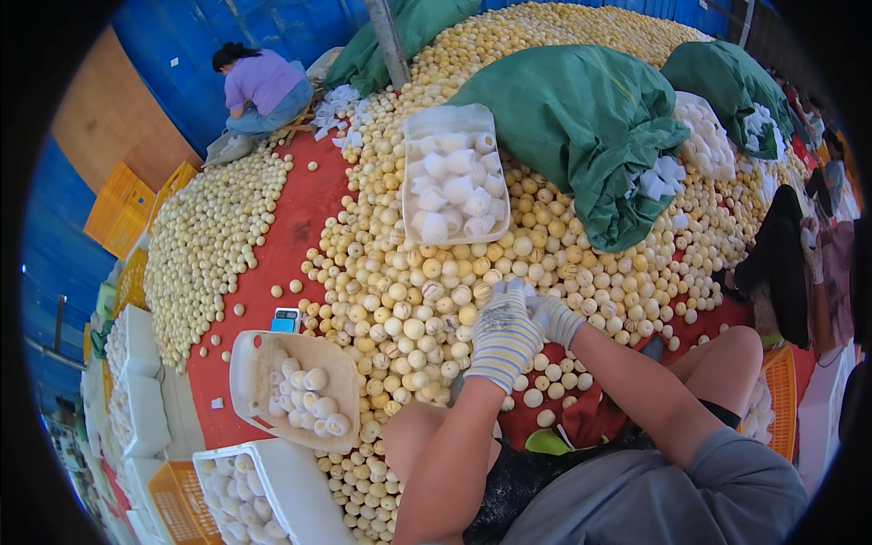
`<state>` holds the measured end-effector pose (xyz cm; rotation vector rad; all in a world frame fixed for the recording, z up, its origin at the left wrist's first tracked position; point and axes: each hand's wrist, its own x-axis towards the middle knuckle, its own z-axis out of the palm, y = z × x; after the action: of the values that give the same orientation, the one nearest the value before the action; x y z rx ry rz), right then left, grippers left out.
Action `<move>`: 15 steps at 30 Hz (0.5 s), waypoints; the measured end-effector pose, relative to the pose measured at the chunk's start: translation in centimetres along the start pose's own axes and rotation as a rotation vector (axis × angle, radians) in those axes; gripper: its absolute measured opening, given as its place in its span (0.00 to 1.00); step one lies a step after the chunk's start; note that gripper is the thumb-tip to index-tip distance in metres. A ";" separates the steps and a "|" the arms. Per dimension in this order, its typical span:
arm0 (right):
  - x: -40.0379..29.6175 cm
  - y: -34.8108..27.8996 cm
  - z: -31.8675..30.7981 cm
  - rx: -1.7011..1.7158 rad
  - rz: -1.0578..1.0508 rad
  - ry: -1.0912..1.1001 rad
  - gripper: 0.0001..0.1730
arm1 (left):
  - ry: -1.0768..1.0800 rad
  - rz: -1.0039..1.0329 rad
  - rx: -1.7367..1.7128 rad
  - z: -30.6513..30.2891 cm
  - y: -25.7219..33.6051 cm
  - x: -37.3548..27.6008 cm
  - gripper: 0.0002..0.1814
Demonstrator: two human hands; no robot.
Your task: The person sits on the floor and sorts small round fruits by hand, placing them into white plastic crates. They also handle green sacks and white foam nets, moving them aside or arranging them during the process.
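Note:
My left hand (505,334), in a striped white knit glove, is drawn in against my right hand (557,319), which wears a matching glove. Both are low over a heap of small yellow pepino melons (413,328), some with purple streaks. Something whitish shows at the fingertips, but the fingers hide what is between them. Just beyond the hands, a white plastic basket (492,235) of white foam net sleeves (446,163) rests on the fruit. To the left, a second basket (248,347) contains several melons in foam nets (315,379).
A white foam box (306,497) of netted fruit stands at lower left. A phone (285,320) lies by the left basket on red carpet (293,231). Green sacks (565,116) lie on the heap. One person (266,88) sits at back left; others are close on the right, by an orange crate (780,402).

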<state>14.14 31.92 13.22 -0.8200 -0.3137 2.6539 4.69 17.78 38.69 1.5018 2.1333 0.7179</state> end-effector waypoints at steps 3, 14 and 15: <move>2.2 -1.0 -0.5 -0.265 0.084 0.043 0.18 | -0.083 0.004 0.008 0.3 -0.2 -0.1 0.29; 3.2 -5.5 11.0 -0.820 -0.348 0.287 0.28 | -0.188 -0.045 0.097 -2.4 -0.2 1.2 0.30; 3.2 -6.2 8.2 -0.922 -0.360 0.334 0.28 | -0.209 -0.031 0.104 -2.2 0.3 1.6 0.31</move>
<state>8.54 37.97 20.21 -1.2758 -1.4800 1.9177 3.07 19.05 40.51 1.5208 2.0568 0.4239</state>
